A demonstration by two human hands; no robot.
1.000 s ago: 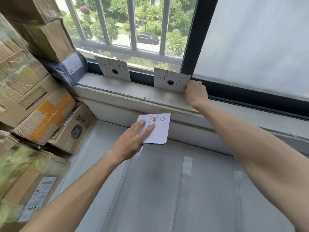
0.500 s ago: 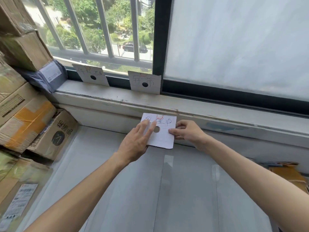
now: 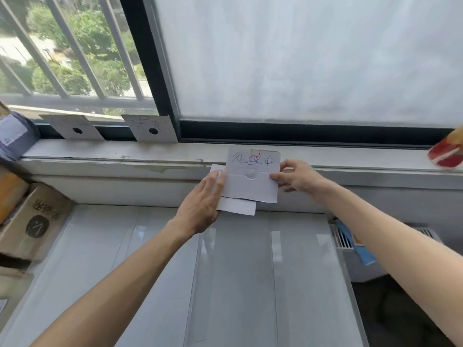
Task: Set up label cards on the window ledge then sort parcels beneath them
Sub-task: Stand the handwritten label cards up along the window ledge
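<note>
Two white label cards stand on the window ledge [image 3: 150, 152] against the frame: one [image 3: 74, 127] at the left, another [image 3: 151, 128] beside the dark mullion. Both carry handwriting and a black dot. My right hand [image 3: 294, 176] pinches the right edge of a third handwritten card [image 3: 251, 176], lifted in front of the ledge. My left hand [image 3: 203, 204] holds a further white card [image 3: 236, 207] that lies partly behind and below the third one, thumb on its left edge.
Cardboard parcels [image 3: 32, 221] are stacked at the left, with a grey mailer bag [image 3: 15, 135] on the ledge's left end. A red and yellow object [image 3: 448, 151] sits on the ledge at far right. A white vented unit [image 3: 350, 249] stands low right of the grey floor [image 3: 225, 271].
My right hand left the second card on the ledge, came down to the cards in my left hand and has drawn the top card up and right. The view has shifted right.
</note>
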